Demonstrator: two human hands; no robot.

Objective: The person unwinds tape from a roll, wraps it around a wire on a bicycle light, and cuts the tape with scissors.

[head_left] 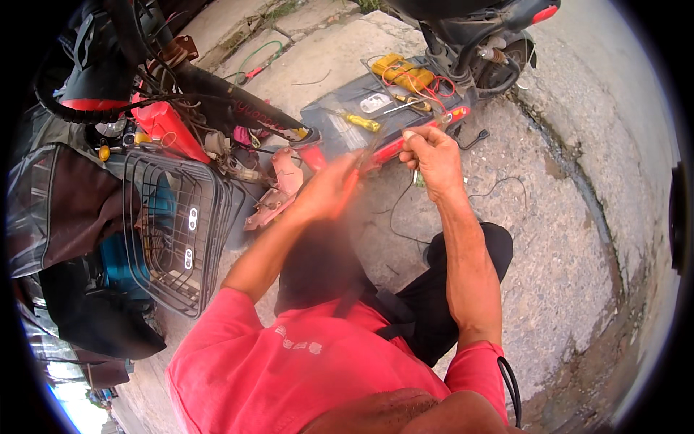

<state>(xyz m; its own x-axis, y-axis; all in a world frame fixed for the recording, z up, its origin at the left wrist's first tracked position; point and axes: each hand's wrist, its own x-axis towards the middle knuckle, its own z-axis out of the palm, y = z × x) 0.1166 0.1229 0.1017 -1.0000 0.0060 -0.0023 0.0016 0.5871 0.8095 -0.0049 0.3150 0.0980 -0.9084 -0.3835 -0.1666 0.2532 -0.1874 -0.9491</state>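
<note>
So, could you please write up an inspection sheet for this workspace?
Surface: rough concrete, cracked at right.
Job's things: grey case with red edge, bearing a yellow multimeter and yellow-handled screwdriver.
Clutter: faded pink panel near the wire basket.
Hands: left hand blurred, right hand with fingers curled, both near the case; anything held is unclear.
Cables: red test lead by the multimeter; black plug-ended cable and thin black wire on the concrete.
Surroundings: scooter beyond the case.
</note>
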